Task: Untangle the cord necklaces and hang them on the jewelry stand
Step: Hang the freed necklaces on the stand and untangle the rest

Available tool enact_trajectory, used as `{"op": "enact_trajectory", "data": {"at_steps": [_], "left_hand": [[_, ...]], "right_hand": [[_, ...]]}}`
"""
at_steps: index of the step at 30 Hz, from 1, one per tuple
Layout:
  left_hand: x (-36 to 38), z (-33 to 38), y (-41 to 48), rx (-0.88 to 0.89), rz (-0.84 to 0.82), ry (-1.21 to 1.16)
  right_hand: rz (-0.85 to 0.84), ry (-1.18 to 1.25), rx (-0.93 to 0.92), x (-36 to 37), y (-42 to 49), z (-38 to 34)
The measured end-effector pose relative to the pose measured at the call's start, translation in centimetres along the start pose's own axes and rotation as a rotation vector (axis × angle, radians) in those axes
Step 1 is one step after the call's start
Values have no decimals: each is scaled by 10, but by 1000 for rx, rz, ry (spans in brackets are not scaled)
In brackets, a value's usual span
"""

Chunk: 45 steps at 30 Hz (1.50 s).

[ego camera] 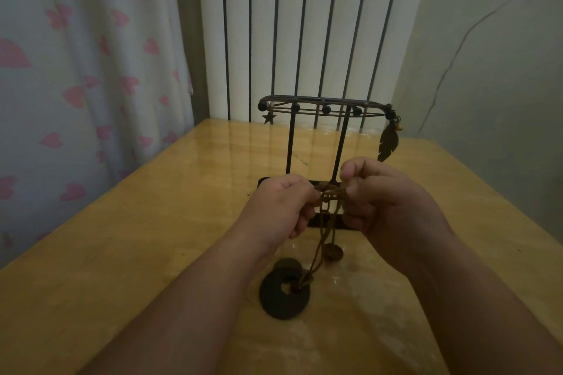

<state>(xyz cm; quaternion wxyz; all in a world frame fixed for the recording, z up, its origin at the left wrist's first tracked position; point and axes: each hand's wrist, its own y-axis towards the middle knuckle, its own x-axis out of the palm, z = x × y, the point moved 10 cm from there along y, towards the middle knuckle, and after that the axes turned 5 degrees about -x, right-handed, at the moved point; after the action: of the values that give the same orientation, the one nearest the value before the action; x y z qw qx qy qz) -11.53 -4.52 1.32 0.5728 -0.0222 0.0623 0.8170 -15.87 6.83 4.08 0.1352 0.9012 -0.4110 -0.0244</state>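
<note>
Curtain [76,70]: white fabric with a pink heart print, at the far left.

Table [122,253]: glossy yellow wood, carrying all items.

Left hand [280,207]: held above the table, fingers curled. Thumb and fingertips pinch the left side of the cord tangle.

Cord necklaces [330,192]: thin brown cords, knotted into a small bundle between the two hands, in front of the stand's base. Several strands hang down from the bundle.
- One strand ends in a dark ring pendant [285,298], flat with a centre hole, lying on the table below the hands. A second dark disc is partly hidden behind it.
- Another strand carries a small round pendant [332,252], low over the table; whether it touches cannot be told.

Jewelry stand [291,143]: black metal, two upright posts on a flat base, with a top bar. Dark round beads sit along the bar, and brown cords lie along it.
- A star charm [268,118] hangs at the left end.
- A feather charm [388,143] hangs at the right end.

Radiator [304,24]: white, ribbed, behind the stand.

Right hand [390,207]: fingers curled, pinching the right side of the tangle.
</note>
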Motion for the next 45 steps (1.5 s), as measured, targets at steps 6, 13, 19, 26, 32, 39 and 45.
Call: {"op": "enact_trajectory", "data": {"at_steps": [6, 13, 19, 26, 32, 39, 45], "left_hand": [[-6, 0, 0, 30, 71, -19], [-16, -4, 4, 38, 98, -278], [-3, -7, 6, 18, -46, -286], [-8, -1, 4, 60, 20, -118], [-7, -11, 7, -60, 20, -290], [-3, -11, 7, -92, -56, -598], [0, -9, 3, -92, -87, -629]], "right_hand": [[116, -299, -1, -9, -3, -5], [224, -436, 10, -17, -2, -3], [218, -405, 7, -16, -2, -4], [200, -426, -16, -15, -1, -7], [233, 10, 78, -20, -1, 5], [181, -294, 138, -20, -3, 8], [202, -508, 128, -24, 0, 10]]}}
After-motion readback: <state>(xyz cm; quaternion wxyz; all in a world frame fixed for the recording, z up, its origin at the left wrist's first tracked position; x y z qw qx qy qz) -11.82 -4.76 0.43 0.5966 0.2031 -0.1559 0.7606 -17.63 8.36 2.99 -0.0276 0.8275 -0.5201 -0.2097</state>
